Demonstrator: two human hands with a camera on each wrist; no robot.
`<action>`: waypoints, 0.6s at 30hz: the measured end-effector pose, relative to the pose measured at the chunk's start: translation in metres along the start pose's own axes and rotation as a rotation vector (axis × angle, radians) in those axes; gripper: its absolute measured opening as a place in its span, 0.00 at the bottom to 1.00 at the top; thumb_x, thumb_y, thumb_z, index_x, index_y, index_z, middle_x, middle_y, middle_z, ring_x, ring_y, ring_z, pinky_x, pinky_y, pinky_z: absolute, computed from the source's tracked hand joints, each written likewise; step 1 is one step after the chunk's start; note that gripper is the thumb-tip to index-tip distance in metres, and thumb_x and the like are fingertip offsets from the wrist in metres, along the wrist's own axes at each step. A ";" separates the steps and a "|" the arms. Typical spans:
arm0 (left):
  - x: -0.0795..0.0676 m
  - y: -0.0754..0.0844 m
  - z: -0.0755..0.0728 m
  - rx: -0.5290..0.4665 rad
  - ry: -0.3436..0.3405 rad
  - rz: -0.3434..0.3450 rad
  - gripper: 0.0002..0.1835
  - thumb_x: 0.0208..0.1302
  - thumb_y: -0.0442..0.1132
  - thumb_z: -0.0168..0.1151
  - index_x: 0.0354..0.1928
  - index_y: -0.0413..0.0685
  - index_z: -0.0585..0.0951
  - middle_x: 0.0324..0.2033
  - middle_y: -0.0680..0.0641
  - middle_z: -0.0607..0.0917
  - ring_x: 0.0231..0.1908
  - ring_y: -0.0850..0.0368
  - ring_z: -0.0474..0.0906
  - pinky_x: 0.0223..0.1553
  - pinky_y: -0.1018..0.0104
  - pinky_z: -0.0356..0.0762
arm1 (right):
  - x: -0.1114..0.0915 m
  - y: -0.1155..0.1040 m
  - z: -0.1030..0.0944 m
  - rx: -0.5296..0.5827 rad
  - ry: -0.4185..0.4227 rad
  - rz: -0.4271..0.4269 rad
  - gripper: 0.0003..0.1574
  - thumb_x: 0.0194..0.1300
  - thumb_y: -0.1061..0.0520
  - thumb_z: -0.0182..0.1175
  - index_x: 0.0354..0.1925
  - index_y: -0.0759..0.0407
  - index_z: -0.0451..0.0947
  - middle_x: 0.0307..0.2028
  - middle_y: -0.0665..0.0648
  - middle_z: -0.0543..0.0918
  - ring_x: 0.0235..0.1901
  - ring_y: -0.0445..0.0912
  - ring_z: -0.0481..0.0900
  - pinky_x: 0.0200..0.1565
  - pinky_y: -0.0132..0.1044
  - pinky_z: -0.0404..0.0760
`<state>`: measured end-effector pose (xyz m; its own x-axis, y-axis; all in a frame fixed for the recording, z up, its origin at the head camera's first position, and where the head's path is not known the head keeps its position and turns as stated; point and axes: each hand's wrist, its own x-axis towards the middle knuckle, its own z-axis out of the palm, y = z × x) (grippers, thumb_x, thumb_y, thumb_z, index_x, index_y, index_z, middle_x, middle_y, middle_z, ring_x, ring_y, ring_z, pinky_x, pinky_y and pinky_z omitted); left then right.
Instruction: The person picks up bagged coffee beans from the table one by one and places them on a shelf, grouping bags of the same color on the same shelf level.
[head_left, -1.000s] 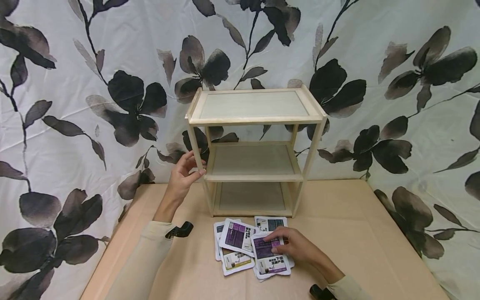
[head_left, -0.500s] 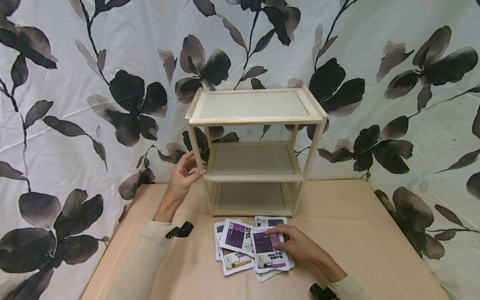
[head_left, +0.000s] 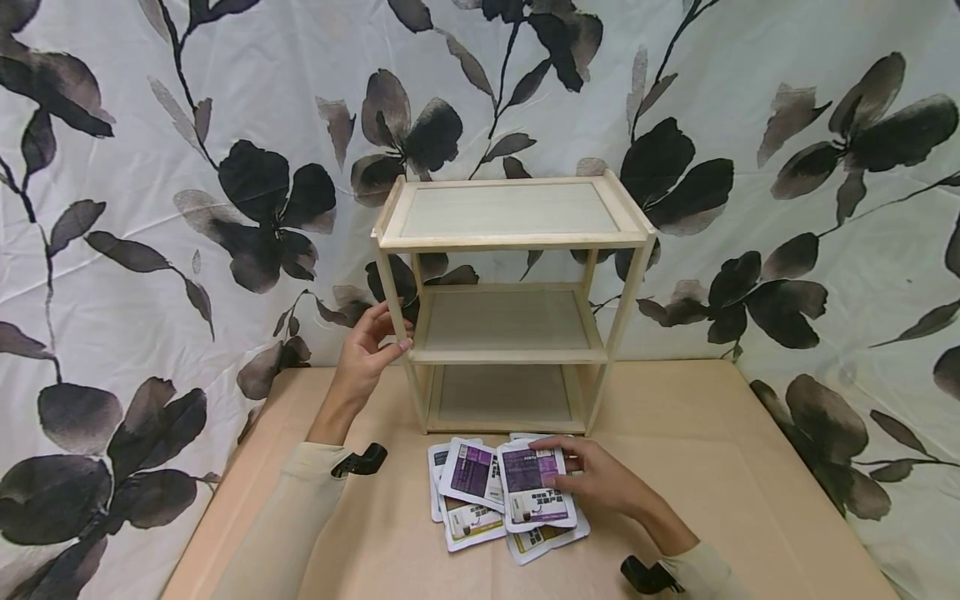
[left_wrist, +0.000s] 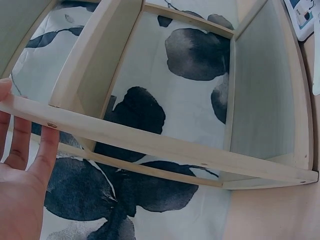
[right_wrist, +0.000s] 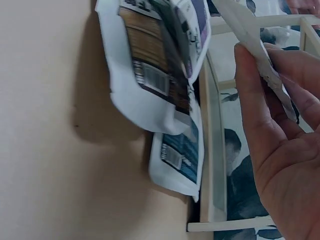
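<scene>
My left hand point(head_left: 358, 362) grips the front left post point(head_left: 390, 287) of a three-tier wooden shelf point(head_left: 513, 247). The left wrist view has its fingers point(left_wrist: 46, 150) along one side of the post and the thumb tip over the other. My right hand point(head_left: 606, 477) pinches a flat purple and white packet point(head_left: 528, 483) by its right edge, over the pile. Seen edge-on in the right wrist view, that pouch point(right_wrist: 250, 35) sits between thumb and fingers, lifted off the others. Below lie several similar packets point(head_left: 472, 523), overlapping just in front of the shelf.
A light tan table point(head_left: 675, 433) carries the shelf and the packets. Behind it hangs a white cloth point(head_left: 555, 108) printed with dark flowers. The shelf's middle tier point(head_left: 510, 321) and bottom tier point(head_left: 510, 396) face the packets.
My right hand has raised the purple packet and shifted it slightly away from me, uncovering more of a yellow-labelled packet beneath. The left hand stays on the post.
</scene>
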<state>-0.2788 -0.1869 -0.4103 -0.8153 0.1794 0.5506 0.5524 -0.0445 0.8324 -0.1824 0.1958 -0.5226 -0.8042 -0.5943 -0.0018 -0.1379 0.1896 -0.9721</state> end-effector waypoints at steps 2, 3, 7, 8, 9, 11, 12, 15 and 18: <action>0.000 0.000 0.000 -0.003 -0.003 0.001 0.33 0.63 0.21 0.64 0.70 0.47 0.73 0.45 0.51 0.83 0.50 0.40 0.77 0.49 0.64 0.81 | 0.001 -0.003 -0.002 0.016 0.006 0.012 0.32 0.69 0.63 0.65 0.69 0.62 0.70 0.60 0.71 0.76 0.49 0.56 0.84 0.44 0.42 0.88; 0.001 0.000 0.000 -0.004 -0.004 0.003 0.33 0.63 0.21 0.64 0.70 0.47 0.73 0.45 0.51 0.83 0.50 0.40 0.77 0.49 0.64 0.82 | 0.002 -0.005 -0.003 0.019 0.010 0.018 0.32 0.69 0.63 0.65 0.69 0.61 0.70 0.59 0.71 0.76 0.49 0.56 0.84 0.44 0.42 0.88; 0.001 0.000 -0.001 -0.011 -0.004 0.010 0.33 0.62 0.20 0.64 0.69 0.46 0.73 0.45 0.51 0.83 0.50 0.39 0.77 0.49 0.64 0.82 | 0.002 -0.012 -0.008 0.025 0.018 0.006 0.33 0.69 0.62 0.64 0.70 0.62 0.68 0.59 0.72 0.75 0.50 0.56 0.84 0.44 0.42 0.87; 0.001 0.000 -0.001 -0.014 -0.003 0.011 0.33 0.62 0.20 0.64 0.69 0.45 0.73 0.45 0.51 0.83 0.50 0.39 0.77 0.49 0.64 0.82 | 0.002 -0.014 -0.009 0.027 0.017 -0.001 0.33 0.70 0.62 0.64 0.70 0.62 0.68 0.58 0.72 0.75 0.49 0.56 0.84 0.44 0.42 0.87; 0.001 0.000 -0.001 -0.017 -0.001 0.011 0.33 0.62 0.20 0.64 0.69 0.45 0.73 0.45 0.51 0.83 0.50 0.38 0.77 0.49 0.64 0.82 | 0.002 -0.016 -0.010 0.027 0.015 -0.007 0.34 0.70 0.62 0.63 0.70 0.62 0.67 0.58 0.72 0.75 0.49 0.55 0.84 0.44 0.42 0.87; 0.001 0.000 0.000 -0.019 0.001 0.011 0.33 0.62 0.20 0.64 0.69 0.44 0.73 0.45 0.51 0.83 0.50 0.36 0.77 0.49 0.64 0.81 | 0.003 -0.020 -0.012 0.032 0.011 -0.020 0.34 0.71 0.63 0.62 0.71 0.64 0.66 0.57 0.73 0.77 0.49 0.53 0.85 0.44 0.43 0.87; 0.001 0.001 0.000 -0.018 0.001 0.011 0.33 0.62 0.21 0.65 0.69 0.44 0.73 0.45 0.51 0.83 0.50 0.36 0.76 0.49 0.64 0.81 | 0.003 -0.023 -0.013 0.035 0.010 -0.023 0.34 0.71 0.63 0.62 0.71 0.64 0.65 0.56 0.73 0.77 0.48 0.52 0.85 0.44 0.43 0.87; 0.001 0.000 -0.001 -0.008 -0.004 0.004 0.33 0.62 0.21 0.65 0.69 0.45 0.72 0.46 0.51 0.83 0.50 0.36 0.76 0.49 0.63 0.81 | 0.003 -0.031 -0.016 0.051 0.014 -0.018 0.35 0.70 0.64 0.62 0.72 0.64 0.65 0.54 0.73 0.79 0.47 0.52 0.86 0.43 0.44 0.88; 0.001 -0.001 -0.001 0.000 -0.003 -0.002 0.33 0.63 0.22 0.65 0.69 0.46 0.72 0.46 0.51 0.83 0.51 0.37 0.77 0.49 0.63 0.82 | 0.003 -0.040 -0.019 0.060 0.023 -0.011 0.36 0.69 0.64 0.63 0.71 0.63 0.65 0.53 0.73 0.80 0.46 0.53 0.86 0.42 0.45 0.88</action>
<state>-0.2801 -0.1880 -0.4103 -0.8159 0.1827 0.5486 0.5507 -0.0439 0.8336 -0.1903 0.2009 -0.4790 -0.8159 -0.5780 0.0135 -0.1121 0.1352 -0.9845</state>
